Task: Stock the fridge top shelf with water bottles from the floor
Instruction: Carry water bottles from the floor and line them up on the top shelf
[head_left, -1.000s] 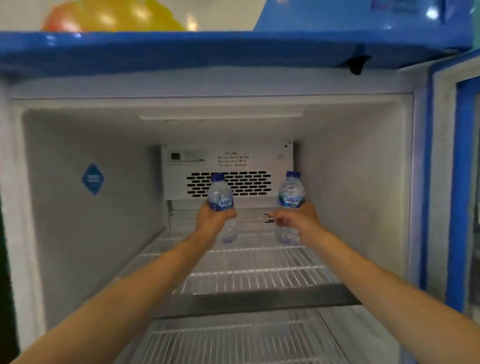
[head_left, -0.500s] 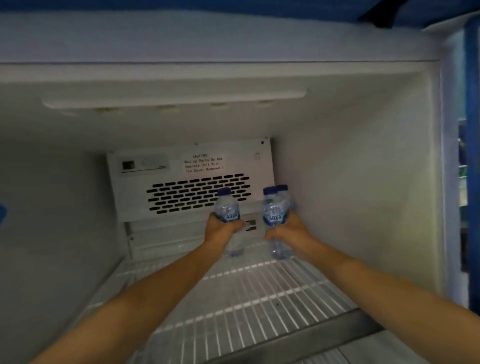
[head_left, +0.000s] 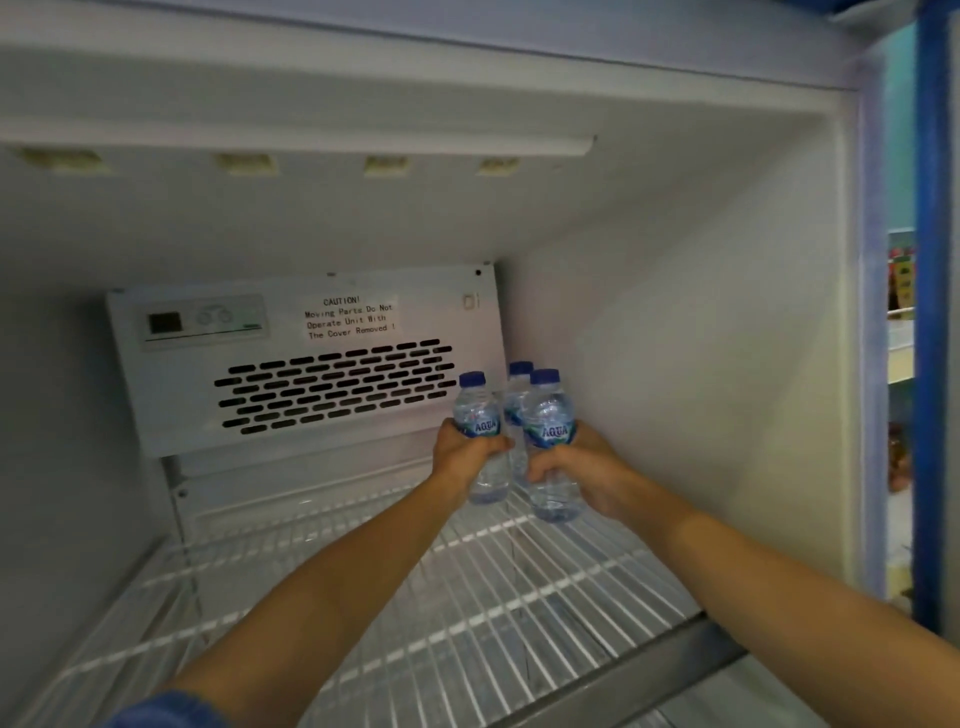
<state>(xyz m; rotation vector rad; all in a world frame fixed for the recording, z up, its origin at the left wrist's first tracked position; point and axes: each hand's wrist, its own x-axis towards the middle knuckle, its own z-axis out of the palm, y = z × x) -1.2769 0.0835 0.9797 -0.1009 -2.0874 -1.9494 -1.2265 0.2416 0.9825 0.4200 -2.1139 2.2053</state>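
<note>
Head view: left hand (head_left: 461, 458) and right hand (head_left: 589, 480) grip ribbed bottles (head_left: 479, 410) (head_left: 549, 411).

A slotted vent panel (head_left: 332, 384) carries a caution label (head_left: 350, 317); perhaps shop goods (head_left: 901, 291), blurred, at far right.

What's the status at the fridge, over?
Left hand grips left bottle, right hand grips right bottle. Both at back right of shelf. Third bottle behind them.

Dim white inner walls of the fridge (head_left: 675, 364) close in the space, with a slotted vent panel (head_left: 332, 384) bearing a caution label (head_left: 349, 317) at the back, a long light bar (head_left: 311, 143) overhead, and a blue door frame (head_left: 932, 312) at the right edge beside blurred coloured goods (head_left: 901, 286).
</note>
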